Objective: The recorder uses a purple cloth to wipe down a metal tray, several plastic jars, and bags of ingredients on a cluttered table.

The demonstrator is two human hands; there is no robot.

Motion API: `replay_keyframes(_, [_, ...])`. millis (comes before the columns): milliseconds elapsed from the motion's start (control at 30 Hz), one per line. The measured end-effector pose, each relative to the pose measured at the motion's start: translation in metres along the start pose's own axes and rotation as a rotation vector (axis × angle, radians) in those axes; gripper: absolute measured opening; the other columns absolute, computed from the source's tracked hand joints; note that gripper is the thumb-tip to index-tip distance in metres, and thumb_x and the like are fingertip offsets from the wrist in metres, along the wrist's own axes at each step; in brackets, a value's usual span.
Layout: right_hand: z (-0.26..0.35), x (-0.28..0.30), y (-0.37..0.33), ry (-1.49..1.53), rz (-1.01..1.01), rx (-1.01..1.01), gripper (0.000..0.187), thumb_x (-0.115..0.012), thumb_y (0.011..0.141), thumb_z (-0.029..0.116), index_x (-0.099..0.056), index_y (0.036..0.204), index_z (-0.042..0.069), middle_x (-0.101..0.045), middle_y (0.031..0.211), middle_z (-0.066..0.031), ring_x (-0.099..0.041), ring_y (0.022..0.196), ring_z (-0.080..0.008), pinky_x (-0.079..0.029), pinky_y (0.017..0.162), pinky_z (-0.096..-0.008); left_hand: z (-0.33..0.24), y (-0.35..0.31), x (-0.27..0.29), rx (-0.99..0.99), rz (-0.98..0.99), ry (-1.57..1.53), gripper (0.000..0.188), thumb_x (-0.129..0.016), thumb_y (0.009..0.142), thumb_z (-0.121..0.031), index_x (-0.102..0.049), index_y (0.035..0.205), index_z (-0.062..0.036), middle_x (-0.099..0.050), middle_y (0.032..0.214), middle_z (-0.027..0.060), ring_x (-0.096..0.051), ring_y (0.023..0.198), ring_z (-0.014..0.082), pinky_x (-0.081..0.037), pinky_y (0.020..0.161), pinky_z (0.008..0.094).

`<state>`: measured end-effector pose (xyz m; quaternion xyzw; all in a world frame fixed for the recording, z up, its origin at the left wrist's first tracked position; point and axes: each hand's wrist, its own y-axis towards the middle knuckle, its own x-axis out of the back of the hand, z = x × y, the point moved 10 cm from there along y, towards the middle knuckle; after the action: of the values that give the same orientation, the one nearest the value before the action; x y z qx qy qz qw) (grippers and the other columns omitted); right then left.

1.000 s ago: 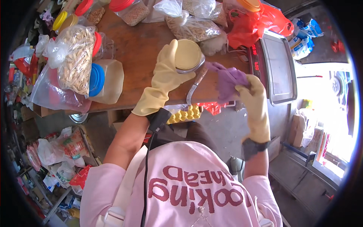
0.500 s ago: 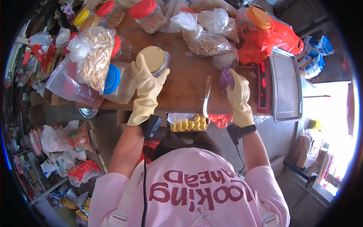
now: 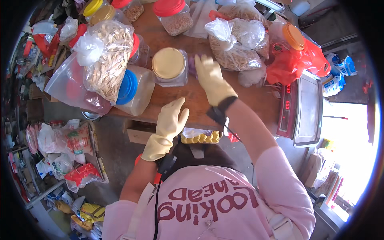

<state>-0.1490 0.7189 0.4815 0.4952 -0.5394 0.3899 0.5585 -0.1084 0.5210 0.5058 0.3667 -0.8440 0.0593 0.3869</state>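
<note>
My left hand (image 3: 172, 121), in a cream rubber glove, hovers at the table's near edge. Its thumb stands apart from its fingers and it holds nothing. Just beyond it is a clear jar with a cream lid (image 3: 168, 63). My right hand (image 3: 209, 75), gloved alike, reaches across the brown tabletop (image 3: 192, 106) to the right of that jar. Under its slightly blurred fingers a purple cloth (image 3: 193, 67) shows in part, pressed to the table. Most of the cloth is hidden by the glove.
On the left lie a bag of pale dried slices (image 3: 107, 60) and a blue-lidded jar (image 3: 126, 87). A red-lidded jar (image 3: 172, 20) stands at the back. Filled bags (image 3: 236, 56), a red plastic bag (image 3: 298, 62) and a scale (image 3: 309, 112) occupy the right.
My right hand has swept left with the purple cloth, toward the cream-lidded jar. My left hand has come off that jar and drawn back. The knife seen earlier is now mostly or wholly hidden.
</note>
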Motion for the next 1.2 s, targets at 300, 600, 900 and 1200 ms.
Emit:
replay_keyframes(300, [0.008,-0.004,-0.020,-0.052,-0.077,0.122,0.073,-0.085,0.063,0.011,-0.057,0.131,0.001,-0.064,0.125,-0.0155,-0.062,0.122,-0.0312,-0.053,0.100,-0.0367,0.018,0.054,-0.007,0.148,0.073,0.075,0.073,-0.075,0.091,-0.026,-0.048,0.154,0.0002,-0.051,0.155,0.0262,-0.060,0.130,0.0437,-0.053,0.105,0.0452])
replay_keyframes(600, [-0.096,0.113,-0.094,1.302,-0.154,-0.210,0.047,-0.071,0.087,-0.001,-0.065,0.134,-0.001,-0.077,0.112,-0.0152,-0.072,0.102,-0.0202,-0.055,0.094,-0.0343,-0.041,0.048,-0.059,0.283,0.177,0.044,0.049,-0.080,0.087,-0.035,-0.071,0.123,-0.0027,-0.075,0.108,0.0170,-0.073,0.095,0.0301,-0.060,0.085,0.0424])
replay_keyframes(900, [-0.176,0.052,-0.249,0.605,-0.233,-0.397,0.043,-0.071,0.094,0.009,-0.064,0.135,-0.003,-0.074,0.118,-0.0253,-0.074,0.106,-0.0354,-0.057,0.092,-0.0402,-0.086,0.065,-0.170,0.324,0.381,0.119,0.028,-0.069,0.093,-0.028,-0.061,0.106,-0.0050,-0.073,0.104,0.0180,-0.072,0.099,0.0413,-0.056,0.084,0.0548])
replay_keyframes(1200, [-0.092,0.071,-0.139,0.565,-0.020,-0.181,0.044,-0.069,0.090,0.009,-0.066,0.133,0.016,-0.072,0.117,-0.0155,-0.072,0.102,-0.0380,-0.058,0.085,-0.0468,-0.045,0.060,0.051,0.215,-0.465,-0.447,0.055,-0.067,0.094,0.003,-0.045,0.144,-0.0022,-0.055,0.095,0.0003,-0.055,0.082,0.0099,-0.054,0.079,0.0285])
